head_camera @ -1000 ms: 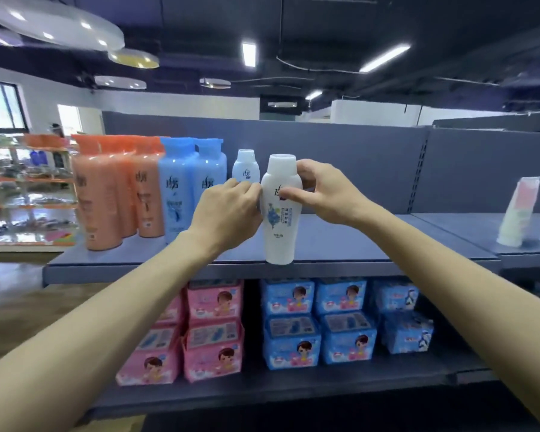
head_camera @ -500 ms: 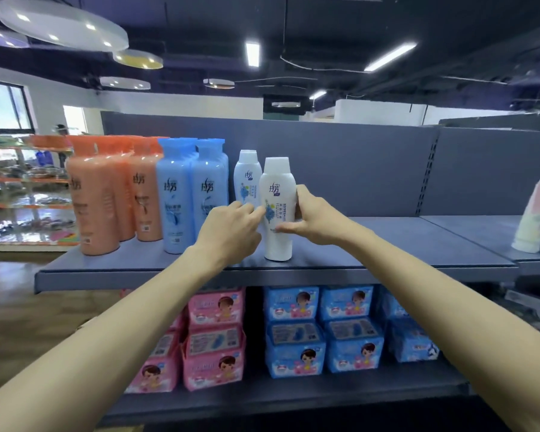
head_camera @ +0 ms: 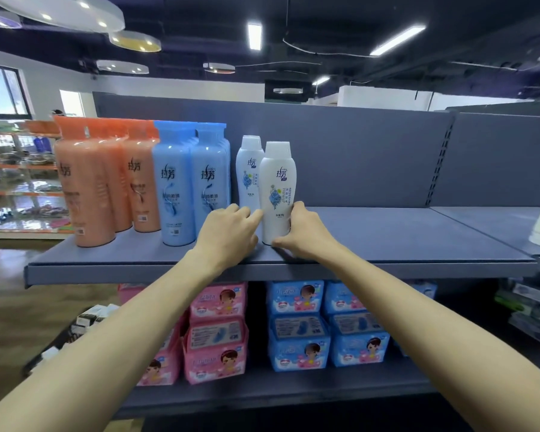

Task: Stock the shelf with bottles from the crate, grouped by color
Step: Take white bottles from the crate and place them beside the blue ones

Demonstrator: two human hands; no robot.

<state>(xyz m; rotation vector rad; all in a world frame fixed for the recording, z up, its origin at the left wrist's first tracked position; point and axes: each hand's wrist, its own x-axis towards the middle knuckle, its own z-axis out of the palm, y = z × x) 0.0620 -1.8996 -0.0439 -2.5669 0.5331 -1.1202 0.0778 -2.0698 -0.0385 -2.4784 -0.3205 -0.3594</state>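
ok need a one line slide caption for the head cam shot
Both hands steady a white bottle upright on the grey shelf, in front of another white bottle and beside the blue bottles.

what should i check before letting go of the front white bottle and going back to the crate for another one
1. Front white plastic bottle stands upright on the grey metal shelf: ok.
2. It sits with its colour group, just ahead and right of the rear white plastic bottle: ok.
3. Label faces the aisle: ok.
4. Base well back from the shelf's front edge: ok.
5. Right hand has its grip low on the bottle; left hand touches its left side with fingertips: ok, release gently.
6. Crate with remaining bottles: cannot tell, out of view.
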